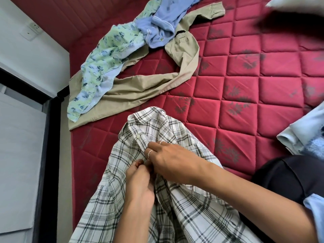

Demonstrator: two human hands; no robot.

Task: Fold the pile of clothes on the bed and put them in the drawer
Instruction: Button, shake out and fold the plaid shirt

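Observation:
A white and grey plaid shirt (177,204) lies collar-up on the red quilted mattress (245,95) in front of me. My left hand (140,183) and my right hand (170,160) meet at the shirt's front placket below a white button, both pinching the fabric there. Farther up the bed lies a loose pile: khaki trousers (140,88), a green floral garment (105,55) and a blue polo shirt (157,28). No drawer is in view.
Light blue folded cloth (305,134) sits at the right edge of the bed. A dark garment on a body (287,176) is at the lower right. A white wall with a socket (33,28) and a black-framed panel (47,155) stand left of the bed.

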